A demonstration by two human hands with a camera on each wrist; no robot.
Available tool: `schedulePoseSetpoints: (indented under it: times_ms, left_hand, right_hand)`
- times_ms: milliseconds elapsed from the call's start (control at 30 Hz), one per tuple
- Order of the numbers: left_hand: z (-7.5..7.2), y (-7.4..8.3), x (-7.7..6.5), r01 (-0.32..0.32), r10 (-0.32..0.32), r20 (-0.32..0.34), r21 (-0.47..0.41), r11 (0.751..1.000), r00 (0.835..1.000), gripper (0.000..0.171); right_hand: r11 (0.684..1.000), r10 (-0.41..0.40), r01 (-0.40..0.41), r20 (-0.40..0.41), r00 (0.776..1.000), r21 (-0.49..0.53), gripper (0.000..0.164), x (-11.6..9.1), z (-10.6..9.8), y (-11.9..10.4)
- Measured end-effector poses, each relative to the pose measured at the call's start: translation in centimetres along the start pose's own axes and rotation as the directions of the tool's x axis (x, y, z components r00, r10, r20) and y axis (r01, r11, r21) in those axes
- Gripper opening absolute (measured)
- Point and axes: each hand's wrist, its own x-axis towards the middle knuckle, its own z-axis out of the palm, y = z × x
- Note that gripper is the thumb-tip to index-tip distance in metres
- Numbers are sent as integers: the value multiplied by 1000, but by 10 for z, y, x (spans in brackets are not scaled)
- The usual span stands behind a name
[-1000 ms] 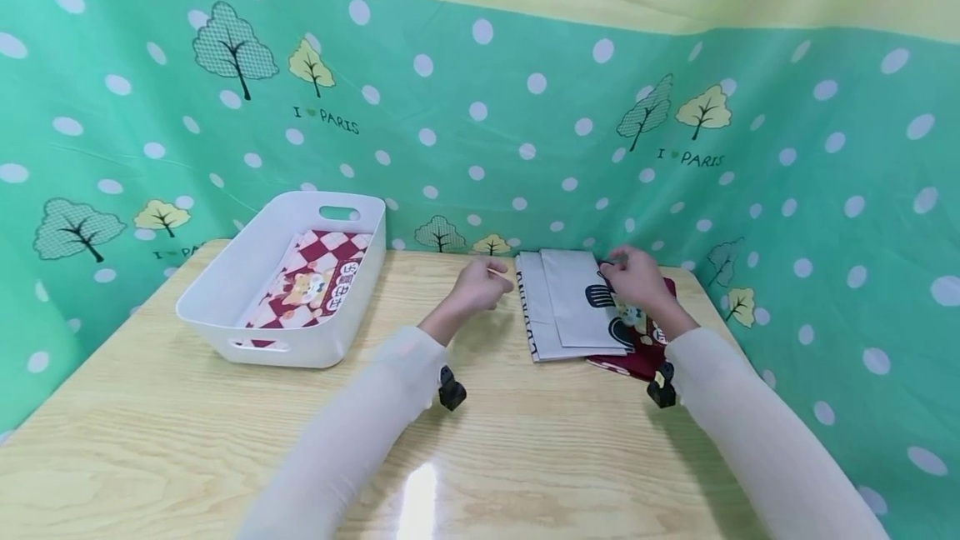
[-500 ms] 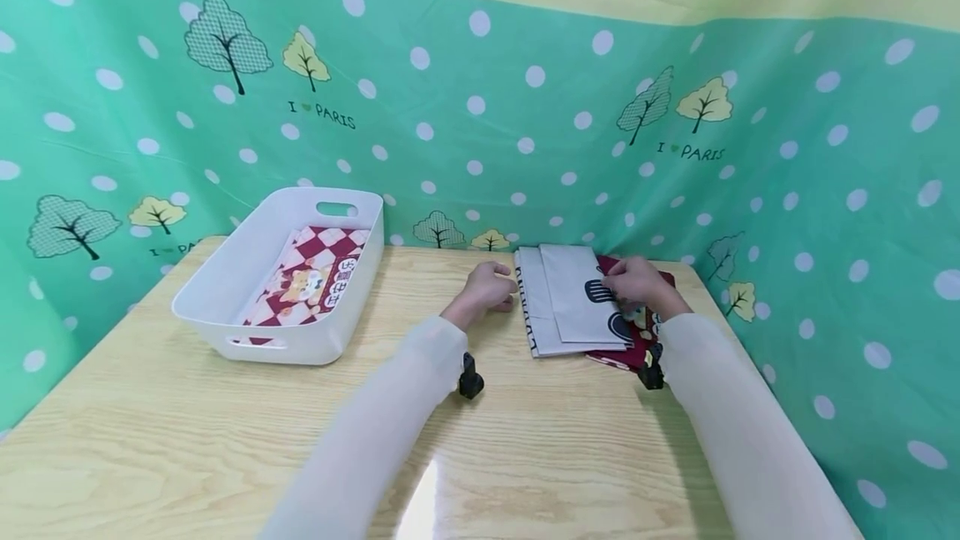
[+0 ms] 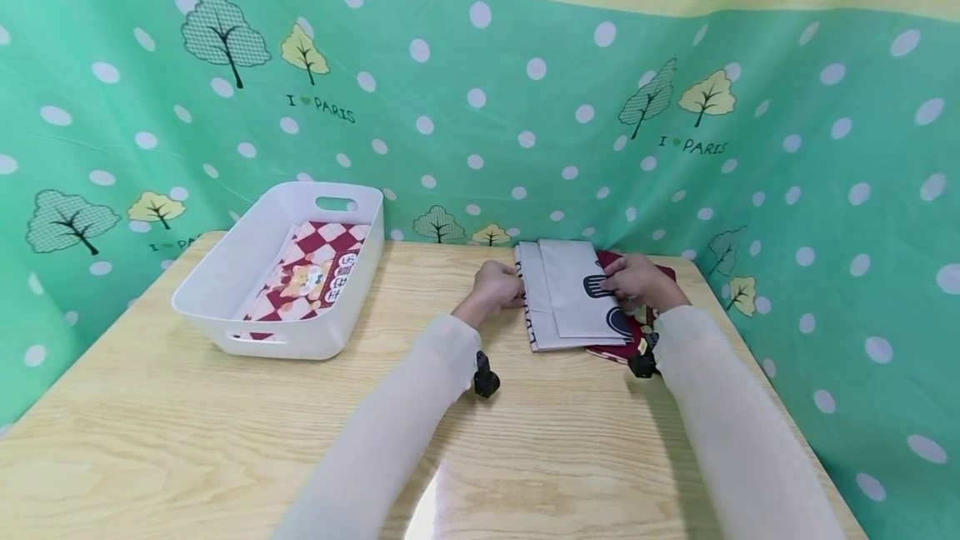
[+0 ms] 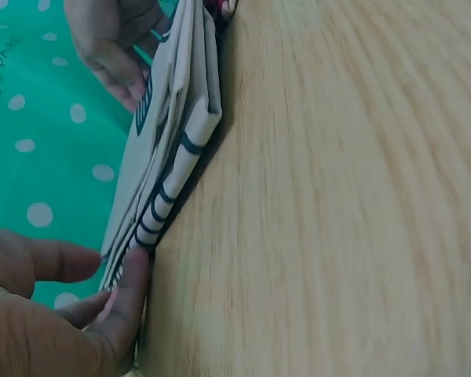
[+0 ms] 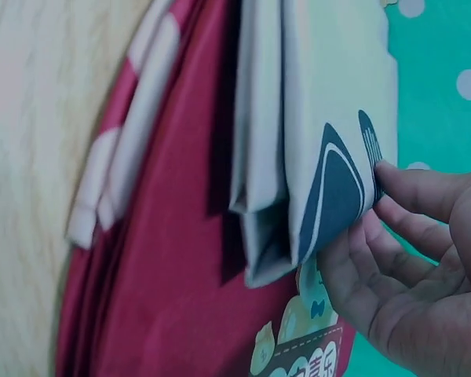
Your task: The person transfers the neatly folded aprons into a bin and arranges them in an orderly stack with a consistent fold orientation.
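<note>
A folded off-white cloth with dark kitchen-utensil prints lies partly over a folded dark red cloth with a cartoon print, at the back right of the table. My right hand pinches the white cloth's right edge, thumb on top and fingers beneath, as the right wrist view shows. At the opposite edge, my left hand grips the striped side; in the left wrist view its thumb and fingers lie on either side of the layers. Part of the red cloth is hidden under the white one and my right hand.
To the left stands a white plastic bin with handle slots, holding a red-and-white checkered cloth with a cartoon animal. A green dotted curtain hangs behind and to the right of the wooden table.
My left hand has moved right to the white cloth's left edge. My right hand has come down onto its right edge, and its fingers have gone under it.
</note>
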Motion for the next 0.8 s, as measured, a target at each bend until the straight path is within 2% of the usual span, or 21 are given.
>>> schedulePoseSetpoints:
  times_ms: [133, 233, 400, 500, 700, 800]
  left_hand:
    - [6, 2, 0, 30, -30, -58, -1, 1000, 998, 37]
    - [8, 3, 2, 52, -56, -78, -45, 998, 995, 33]
    - [8, 1, 3, 66, -75, -48, -175, 982, 996, 34]
    - [8, 0, 3, 65, -70, -18, -207, 976, 997, 34]
    - [10, 3, 1, 36, -42, -37, -155, 987, 998, 43]
    - [12, 4, -1, 28, -35, -48, -142, 989, 998, 46]
  right_hand:
    - [999, 35, -35, -12, 999, 35, 40, 1, -1, 0]
    - [997, 54, -53, -17, 998, 54, 41, 1, -1, 0]
    - [996, 66, -66, 2, 998, 54, 43, 2, -2, -1]
    - [997, 64, -65, 26, 998, 45, 42, 2, -3, -2]
    - [997, 40, -44, 69, 997, 59, 32, -1, -6, -6]
    - [994, 41, -50, 85, 996, 101, 35, -2, -6, -7]
